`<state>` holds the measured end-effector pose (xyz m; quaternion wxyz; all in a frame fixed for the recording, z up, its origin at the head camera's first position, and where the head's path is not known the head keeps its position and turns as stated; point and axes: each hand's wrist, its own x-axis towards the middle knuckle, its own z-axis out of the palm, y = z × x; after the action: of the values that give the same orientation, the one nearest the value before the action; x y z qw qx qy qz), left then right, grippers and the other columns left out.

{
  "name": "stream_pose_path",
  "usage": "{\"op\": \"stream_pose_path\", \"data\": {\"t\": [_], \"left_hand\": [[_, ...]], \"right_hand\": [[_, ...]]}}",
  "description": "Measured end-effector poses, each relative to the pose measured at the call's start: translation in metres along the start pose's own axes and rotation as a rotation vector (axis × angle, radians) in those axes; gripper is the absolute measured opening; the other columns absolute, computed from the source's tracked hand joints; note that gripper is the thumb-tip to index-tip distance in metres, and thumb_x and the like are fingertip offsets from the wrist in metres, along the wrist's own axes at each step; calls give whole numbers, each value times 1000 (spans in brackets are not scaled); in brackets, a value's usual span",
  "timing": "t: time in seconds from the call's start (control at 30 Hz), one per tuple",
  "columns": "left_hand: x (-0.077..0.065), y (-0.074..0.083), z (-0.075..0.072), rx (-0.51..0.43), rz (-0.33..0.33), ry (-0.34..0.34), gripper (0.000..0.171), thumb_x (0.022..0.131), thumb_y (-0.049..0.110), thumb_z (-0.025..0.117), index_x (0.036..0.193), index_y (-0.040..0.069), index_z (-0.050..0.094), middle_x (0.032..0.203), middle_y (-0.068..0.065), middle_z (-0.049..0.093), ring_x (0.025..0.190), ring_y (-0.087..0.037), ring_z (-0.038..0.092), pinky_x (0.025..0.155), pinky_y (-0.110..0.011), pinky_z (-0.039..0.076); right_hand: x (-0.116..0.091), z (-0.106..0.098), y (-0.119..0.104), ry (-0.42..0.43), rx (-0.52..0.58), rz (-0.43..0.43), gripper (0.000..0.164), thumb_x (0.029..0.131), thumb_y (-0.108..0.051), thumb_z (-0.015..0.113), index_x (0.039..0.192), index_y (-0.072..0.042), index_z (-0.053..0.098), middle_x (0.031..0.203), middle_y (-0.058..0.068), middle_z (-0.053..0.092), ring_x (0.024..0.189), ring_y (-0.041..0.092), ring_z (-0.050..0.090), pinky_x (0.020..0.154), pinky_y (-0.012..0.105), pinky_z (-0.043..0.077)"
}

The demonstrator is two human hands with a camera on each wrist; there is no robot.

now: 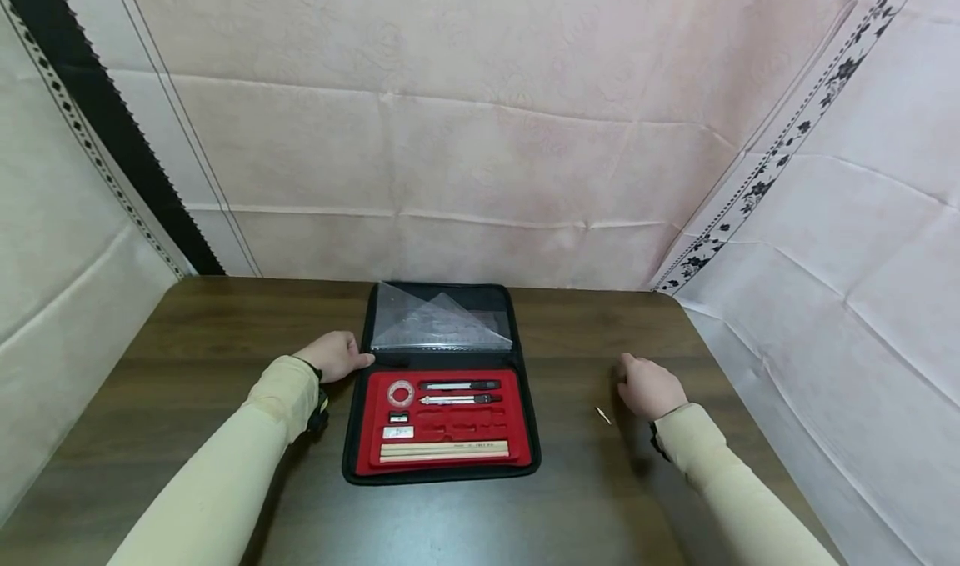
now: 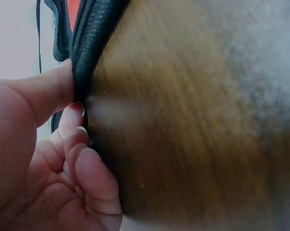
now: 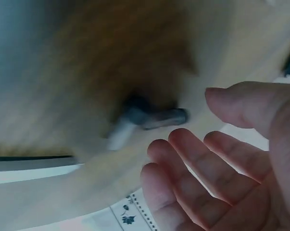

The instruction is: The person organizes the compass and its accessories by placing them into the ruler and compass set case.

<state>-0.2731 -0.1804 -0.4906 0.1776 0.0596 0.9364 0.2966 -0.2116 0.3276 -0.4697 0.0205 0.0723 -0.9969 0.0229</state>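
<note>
A black zip case lies unfolded on the table. My left hand pinches its left edge, thumb above and forefinger below, as the left wrist view shows. The case's red tray holds a pale ring, two slim metal-and-black drawing tools, a small black sharpener, a white eraser and several pencils. On the right, my right hand is beside a small shiny metal piece. In the right wrist view its fingers are loose, near a blurred dark cylinder.
Clear plastic set squares stick out of the pocket in the case's lid. Behind the brown wooden table hangs a pale cloth. More cloth with a floral border covers the right side.
</note>
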Motion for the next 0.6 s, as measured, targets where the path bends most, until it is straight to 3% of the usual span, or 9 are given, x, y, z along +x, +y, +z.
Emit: {"op": "stream_pose_path", "data": {"t": [0.23,0.6], "left_hand": [[1,0,1,-1,-12,-2,34,95,35,61,81,6,51,69,-7,51,65,-20,48,58,-32,39],[-4,3,-2,6,4,-11,32,96,33,60,81,6,52,69,-6,51,66,-20,48,59,-32,39]], "right_hand": [[-1,9,4,61,-10,26,31,77,1,62,107,3,59,84,21,65,70,41,64,55,54,48],[0,12,-7,178,-48,-48,16,75,9,59,89,1,58,73,19,60,64,41,63,53,53,48]]}}
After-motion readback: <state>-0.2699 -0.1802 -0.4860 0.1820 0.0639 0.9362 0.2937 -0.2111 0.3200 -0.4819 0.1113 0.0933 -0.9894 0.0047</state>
